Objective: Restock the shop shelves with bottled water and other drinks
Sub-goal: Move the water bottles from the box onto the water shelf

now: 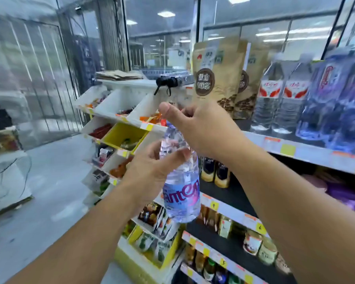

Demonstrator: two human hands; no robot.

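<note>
The neck of one water bottle [181, 181] is being pinched by the curled fingers of the right hand [201, 130], while its shoulder is being steadied by the left hand [152, 167], fingers curled round it. It is being held in mid-air before the shelf edge [295, 149]. Being full, thin-walled and slick, it is judged heavy; its waist is better gripped. Two clear bottles [279, 101] are being displayed above.
</note>
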